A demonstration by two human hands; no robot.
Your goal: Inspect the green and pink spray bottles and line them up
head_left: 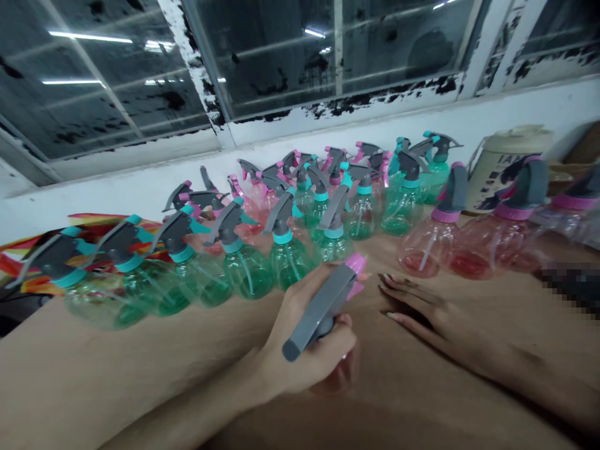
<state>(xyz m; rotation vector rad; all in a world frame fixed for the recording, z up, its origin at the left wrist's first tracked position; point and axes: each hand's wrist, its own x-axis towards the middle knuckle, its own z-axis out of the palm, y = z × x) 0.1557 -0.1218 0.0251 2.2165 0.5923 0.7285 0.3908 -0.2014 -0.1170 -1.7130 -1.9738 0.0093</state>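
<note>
My left hand is wrapped round the neck of a spray bottle with a pink-tinted body. Its grey trigger head has a pink nozzle and points away to the upper right. Much of this bottle is hidden behind my fingers. To the right of it, my right hand is palm down at the tabletop, fingers stretched out, holding nothing. Just beyond my left hand stands a row of green spray bottles with turquoise collars. Pink spray bottles stand beyond my right hand.
More green and pink bottles crowd against the white wall. A cream printed container stands at the back right. Colourful wrapping lies at the left. A dark, pixelated object is at the right edge. Windows line the wall above.
</note>
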